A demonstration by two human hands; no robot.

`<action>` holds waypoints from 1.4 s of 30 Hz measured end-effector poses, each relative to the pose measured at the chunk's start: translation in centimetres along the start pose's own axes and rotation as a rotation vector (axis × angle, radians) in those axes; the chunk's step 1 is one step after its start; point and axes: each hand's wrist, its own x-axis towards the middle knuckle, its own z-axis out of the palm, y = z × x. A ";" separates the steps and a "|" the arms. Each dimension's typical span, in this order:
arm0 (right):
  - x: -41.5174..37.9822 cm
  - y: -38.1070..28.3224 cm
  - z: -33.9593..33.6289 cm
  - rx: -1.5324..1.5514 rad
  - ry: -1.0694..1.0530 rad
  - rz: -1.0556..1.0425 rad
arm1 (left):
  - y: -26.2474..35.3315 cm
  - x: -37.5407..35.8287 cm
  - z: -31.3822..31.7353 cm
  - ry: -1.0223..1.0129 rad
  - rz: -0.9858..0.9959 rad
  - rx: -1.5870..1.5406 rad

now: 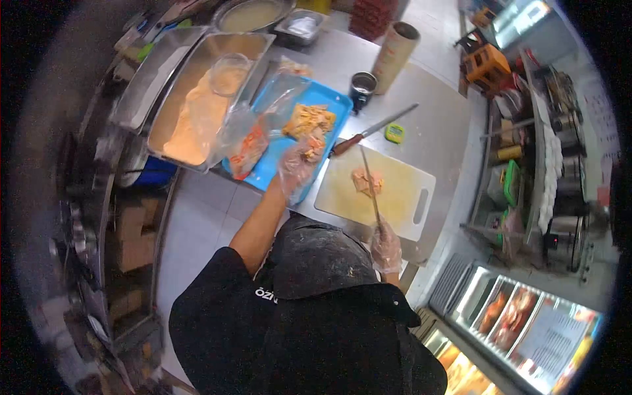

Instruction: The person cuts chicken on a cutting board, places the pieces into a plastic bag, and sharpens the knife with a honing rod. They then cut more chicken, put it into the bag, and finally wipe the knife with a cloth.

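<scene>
My left hand (pixel 296 170), in a clear plastic glove, is over the near right part of a blue tray (pixel 266 172). Its fingers are closed around some chopped meat (pixel 315 146), beside a larger heap of chopped meat (pixel 308 120) on the tray. A gloved right hand, mine (pixel 385 249), grips the handle of a long knife (pixel 370 179). The blade points away from me, over a few pieces of meat (pixel 363 182) on the cutting board (pixel 395 204). Plastic bags (pixel 250 146) with orange-pink contents lie on the tray's left side.
A second knife (pixel 388 122) lies beyond the board beside a small green timer-like device (pixel 395 133). Further back stand a dark metal cup (pixel 363 85) and a tall roll (pixel 396 56). Left of the tray, a steel pan (pixel 155 146) holds orange powder and a clear bowl (pixel 230 66).
</scene>
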 end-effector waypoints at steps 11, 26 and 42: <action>3.5 1.5 1.8 0.079 -0.050 0.064 | 20.4 -4.9 5.5 0.628 0.541 1.434; 0.2 3.1 0.5 -0.018 0.044 0.324 | 12.5 3.6 7.1 0.460 0.654 2.310; -5.1 4.9 3.6 0.220 0.419 0.588 | -7.6 17.0 -4.3 0.066 -0.467 2.695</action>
